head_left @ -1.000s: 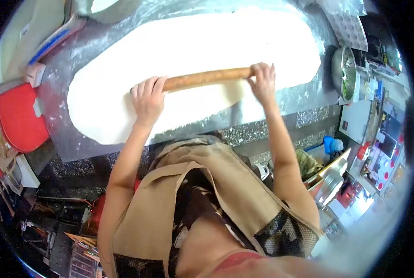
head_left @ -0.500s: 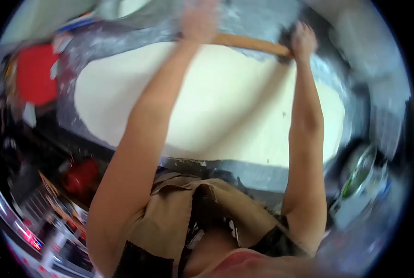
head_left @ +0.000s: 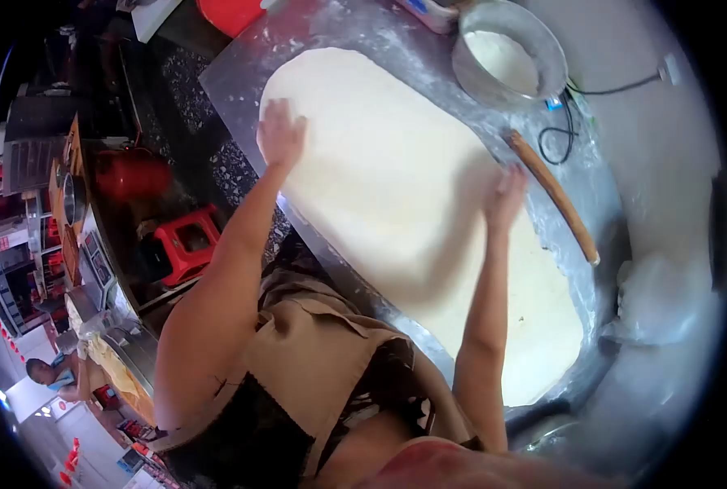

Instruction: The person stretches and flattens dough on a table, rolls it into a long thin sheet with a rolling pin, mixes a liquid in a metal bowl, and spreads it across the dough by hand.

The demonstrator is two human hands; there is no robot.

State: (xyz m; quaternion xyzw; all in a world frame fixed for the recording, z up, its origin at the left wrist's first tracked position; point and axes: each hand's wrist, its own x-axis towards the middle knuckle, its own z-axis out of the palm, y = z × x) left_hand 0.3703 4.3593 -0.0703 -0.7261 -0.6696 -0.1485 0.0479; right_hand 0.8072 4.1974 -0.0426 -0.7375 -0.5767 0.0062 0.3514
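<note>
A large pale sheet of rolled-out dough (head_left: 379, 155) lies across the floured metal worktop (head_left: 233, 69). My left hand (head_left: 282, 134), fingers stretched out and apart, is at the dough's left edge. Over the far right edge of the sheet is my right hand (head_left: 506, 196), somewhat blurred, with its fingers extended and nothing held. Just beyond it, a wooden rolling pin (head_left: 555, 196) rests on the worktop beside the dough, apart from both hands.
A metal bowl of flour (head_left: 506, 61) stands at the back, with a black cable (head_left: 571, 134) near it. On the left are a red stool (head_left: 188, 244) and a dark speckled floor (head_left: 188, 90). Another person (head_left: 58, 375) is far off at lower left.
Both hands have come away from the rolling pin, which now lies at the far side. My left hand has moved to the dough's left edge. The view has turned.
</note>
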